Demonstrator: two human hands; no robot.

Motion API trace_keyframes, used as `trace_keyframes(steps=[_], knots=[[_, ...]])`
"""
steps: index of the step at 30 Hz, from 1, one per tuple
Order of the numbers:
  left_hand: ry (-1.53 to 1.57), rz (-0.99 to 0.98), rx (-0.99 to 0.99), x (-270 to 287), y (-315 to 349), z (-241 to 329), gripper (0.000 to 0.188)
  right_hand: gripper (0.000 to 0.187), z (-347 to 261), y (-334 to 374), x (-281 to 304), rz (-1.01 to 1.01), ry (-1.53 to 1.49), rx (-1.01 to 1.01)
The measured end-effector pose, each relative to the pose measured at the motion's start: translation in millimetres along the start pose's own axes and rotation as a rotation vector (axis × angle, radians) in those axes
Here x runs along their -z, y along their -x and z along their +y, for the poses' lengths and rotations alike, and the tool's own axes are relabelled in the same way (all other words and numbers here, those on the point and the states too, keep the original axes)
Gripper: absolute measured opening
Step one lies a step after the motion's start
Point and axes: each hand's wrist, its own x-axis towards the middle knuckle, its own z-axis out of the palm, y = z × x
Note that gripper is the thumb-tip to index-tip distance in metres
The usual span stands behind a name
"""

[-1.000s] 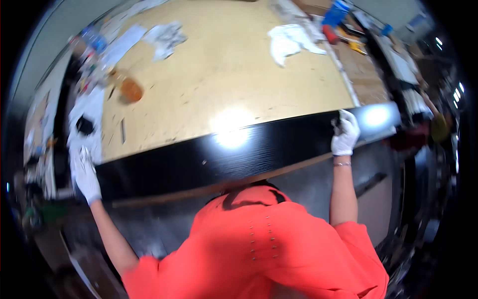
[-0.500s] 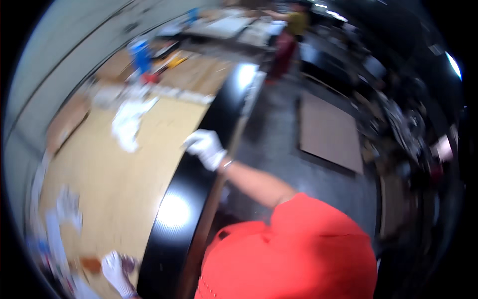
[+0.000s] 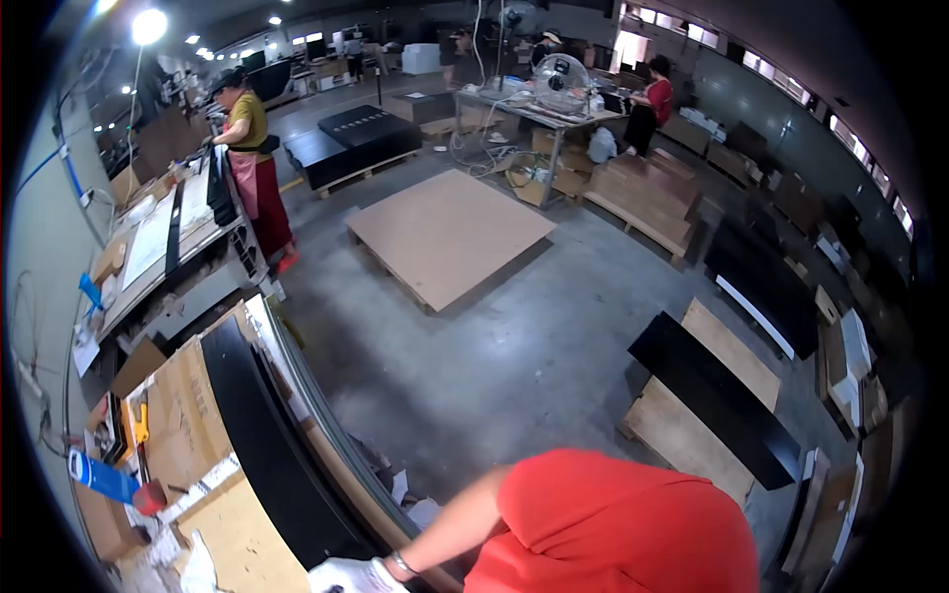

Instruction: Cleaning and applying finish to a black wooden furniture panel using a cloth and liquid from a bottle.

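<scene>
My right hand, in a white glove with a band at the wrist, is at the bottom edge of the picture. It lies at the near end of a long black panel, touching or just over it. The picture's edge cuts off its fingers, so their grip is unclear. The panel runs away from me along the right side of a workbench, next to a pale yellow board and brown cardboard. My left hand is out of view.
Left on the bench are a blue canister, a yellow-handled tool and a crumpled white cloth. A brown board lies on a pallet ahead. Black panels lie at right. A co-worker stands at another bench.
The view has swung up and right, from the bench to the wider room. My left hand has left the picture. My right hand now appears lower, at the bottom edge.
</scene>
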Motion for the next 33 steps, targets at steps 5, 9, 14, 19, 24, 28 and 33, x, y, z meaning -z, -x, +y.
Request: trace_keyframes(steps=[5, 9, 14, 19, 24, 28, 33], knots=[[-0.031, 0.019, 0.016, 0, -26, 1, 0.023, 0.029, -50, 11, 7, -0.036, -0.248, -0.074], [-0.039, 0.023, 0.004, -1, -30, 12, 0.020, 0.035, -53, 8, 11, 0.004, -0.226, -0.065], [-0.049, 0.046, 0.030, 11, -4, 23, 0.017, 0.036, -35, 10, 5, -0.010, -0.227, -0.030], [-0.060, 0.097, 0.126, 36, 69, 45, 0.015, 0.023, -2, 7, -7, -0.048, -0.186, 0.030], [-0.069, 0.207, 0.379, 78, 213, 126, 0.014, 0.027, -50, 5, 37, -0.183, -0.169, 0.031], [0.022, 0.096, 0.466, 96, 279, 217, 0.020, 0.014, -70, -5, 36, -0.176, 0.340, -0.032], [0.022, 0.682, 1.427, 97, 530, 210, 0.022, 0.015, -59, -6, 39, -0.131, -0.070, -0.312]])
